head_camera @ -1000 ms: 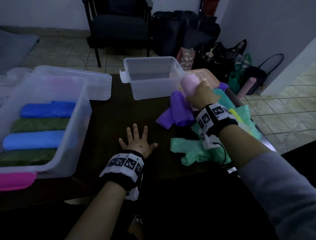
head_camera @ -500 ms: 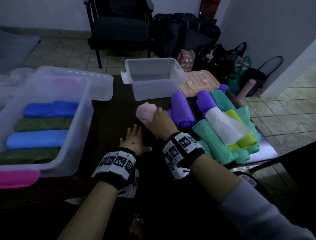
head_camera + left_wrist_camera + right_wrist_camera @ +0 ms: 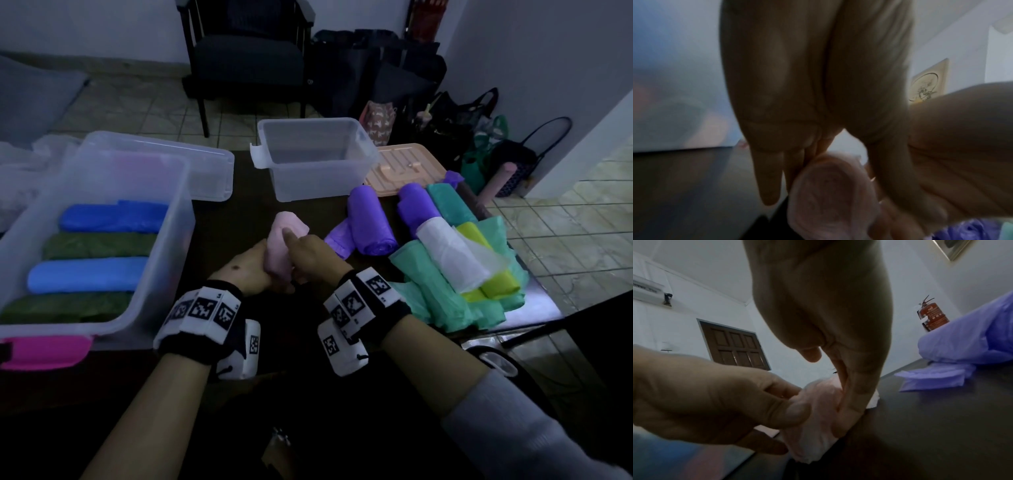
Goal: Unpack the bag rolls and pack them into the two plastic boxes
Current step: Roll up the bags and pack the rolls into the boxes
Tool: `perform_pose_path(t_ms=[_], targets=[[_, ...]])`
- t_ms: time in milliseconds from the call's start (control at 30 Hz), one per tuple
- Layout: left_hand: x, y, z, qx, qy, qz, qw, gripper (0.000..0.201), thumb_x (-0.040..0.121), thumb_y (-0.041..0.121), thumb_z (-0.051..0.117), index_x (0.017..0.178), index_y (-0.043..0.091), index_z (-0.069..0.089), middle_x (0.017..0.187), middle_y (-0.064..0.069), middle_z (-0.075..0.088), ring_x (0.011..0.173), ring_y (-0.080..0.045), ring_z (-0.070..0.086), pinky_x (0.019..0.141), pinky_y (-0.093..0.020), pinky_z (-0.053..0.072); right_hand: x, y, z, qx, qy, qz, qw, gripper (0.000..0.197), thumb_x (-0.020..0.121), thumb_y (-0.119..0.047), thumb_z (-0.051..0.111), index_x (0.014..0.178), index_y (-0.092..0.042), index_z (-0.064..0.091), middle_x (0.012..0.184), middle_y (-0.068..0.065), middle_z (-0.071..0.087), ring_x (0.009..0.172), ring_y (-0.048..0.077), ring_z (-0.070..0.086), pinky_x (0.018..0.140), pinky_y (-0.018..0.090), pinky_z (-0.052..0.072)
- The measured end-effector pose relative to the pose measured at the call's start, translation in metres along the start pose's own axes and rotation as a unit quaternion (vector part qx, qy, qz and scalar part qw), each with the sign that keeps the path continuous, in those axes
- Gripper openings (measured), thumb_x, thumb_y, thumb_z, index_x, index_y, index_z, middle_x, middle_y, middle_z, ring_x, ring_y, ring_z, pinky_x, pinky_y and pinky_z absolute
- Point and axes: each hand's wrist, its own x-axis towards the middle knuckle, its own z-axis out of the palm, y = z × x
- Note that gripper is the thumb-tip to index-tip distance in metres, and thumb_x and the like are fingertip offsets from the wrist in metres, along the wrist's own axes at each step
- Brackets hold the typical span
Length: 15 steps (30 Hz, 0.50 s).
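Between my two hands, low over the dark table (image 3: 239, 212), sits the pale pink bag roll (image 3: 286, 240). My right hand (image 3: 310, 255) wraps it from the right with thumb and fingers curled on its side, forefinger lying along the top. My left hand (image 3: 246, 270) closes on it from the left, thumb and fingers pressed into the soft plastic (the right wrist view shows the dents).

Slack is, I judge, the main risk: the roll is loosely wound and its near end is ragged, so if either hand eases off, the outer layer could slip and the roll unwind or sag as I carry it. Too hard a squeeze could flatten it, so that it lies badly in the row.

To my left, the large clear box (image 3: 164, 246) already holds blue and green rolls side by side; its near wall is the edge I must clear. Ahead stands the small clear box (image 3: 363, 164), with nothing visible inside, a beige lid (image 3: 404, 168) just beyond it. At my right lie purple rolls (image 3: 371, 222), teal rolls (image 3: 442, 301), a white roll (image 3: 452, 257) and yellow ones, heaped and overlapping. One purple roll has a loose tail trailing toward my right hand, which could snag.
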Motion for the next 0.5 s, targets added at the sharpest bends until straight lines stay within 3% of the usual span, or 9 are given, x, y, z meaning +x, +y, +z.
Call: perform_pose_path(t_ms=[67,133,200,233,300,400,500], targets=[[0.0,0.006,-0.003,0.02,0.01,-0.005,1.0,0.052,0.082,0.018,0.068,0.129,0.015,0.046,0.121,-0.005,0.055,0.102,-0.017,0.054,0.082,-0.028,0.04,-0.002,-0.005,-0.003,0.001,-0.024,0.015,1.0,0.057,0.101,-0.039,0.027,0.11,0.009,0.056,0.1,0.025,0.064,0.088,0.037,0.065,0.074,0.037,0.055],[0.003,0.007,-0.006,0.047,0.013,-0.016,0.999,0.044,0.083,0.013,0.065,0.124,0.013,0.048,0.11,-0.004,0.057,0.091,-0.015,0.055,0.08,-0.03,0.04,-0.005,-0.012,-0.007,-0.06,-0.052,0.007,0.997,0.041,0.101,-0.025,0.033,0.114,0.007,0.055,0.112,0.022,0.062,0.093,0.033,0.062,0.063,0.023,0.052],[0.006,0.002,-0.009,0.055,0.019,-0.02,0.998,0.046,0.082,0.011,0.064,0.125,0.017,0.047,0.112,-0.005,0.056,0.084,-0.013,0.052,0.079,-0.031,0.04,-0.006,-0.014,-0.012,-0.145,-0.018,-0.035,0.989,0.032,0.098,-0.013,0.038,0.124,0.002,0.051,0.126,0.016,0.054,0.116,0.029,0.053,0.086,0.025,0.048],[0.007,0.0,-0.011,0.057,0.019,-0.023,0.998,0.05,0.083,0.011,0.062,0.129,0.018,0.045,0.119,-0.005,0.055,0.091,-0.015,0.053,0.082,-0.032,0.041,-0.006,-0.013,-0.015,-0.175,0.012,-0.071,0.982,0.032,0.096,-0.01,0.041,0.126,-0.003,0.049,0.128,0.015,0.051,0.12,0.028,0.049,0.096,0.031,0.044],[0.009,-0.004,-0.015,0.065,0.017,-0.027,0.997,0.052,0.085,0.01,0.06,0.133,0.019,0.042,0.125,-0.006,0.052,0.107,-0.02,0.052,0.088,-0.034,0.042,-0.004,-0.006,-0.021,-0.234,0.049,-0.156,0.958,0.037,0.089,-0.007,0.05,0.125,-0.011,0.049,0.127,0.011,0.046,0.118,0.025,0.046,0.099,0.039,0.043],[0.011,-0.008,-0.015,0.06,0.008,-0.017,0.998,0.043,0.086,0.012,0.06,0.127,0.012,0.048,0.109,-0.006,0.056,0.098,-0.021,0.056,0.085,-0.034,0.045,0.001,0.004,-0.027,-0.339,0.032,-0.218,0.915,0.05,0.084,-0.01,0.057,0.132,-0.016,0.045,0.133,0.009,0.039,0.123,0.025,0.038,0.102,0.04,0.04],[0.012,-0.007,-0.014,0.015,0.078,0.011,0.997,0.029,0.093,0.021,0.053,0.114,0.002,0.059,0.108,-0.016,0.062,0.1,-0.031,0.058,0.085,-0.036,0.043,0.002,0.004,-0.03,-0.353,0.004,-0.24,0.905,0.061,0.084,-0.017,0.062,0.14,-0.021,0.038,0.14,0.007,0.033,0.129,0.025,0.032,0.106,0.041,0.034]])
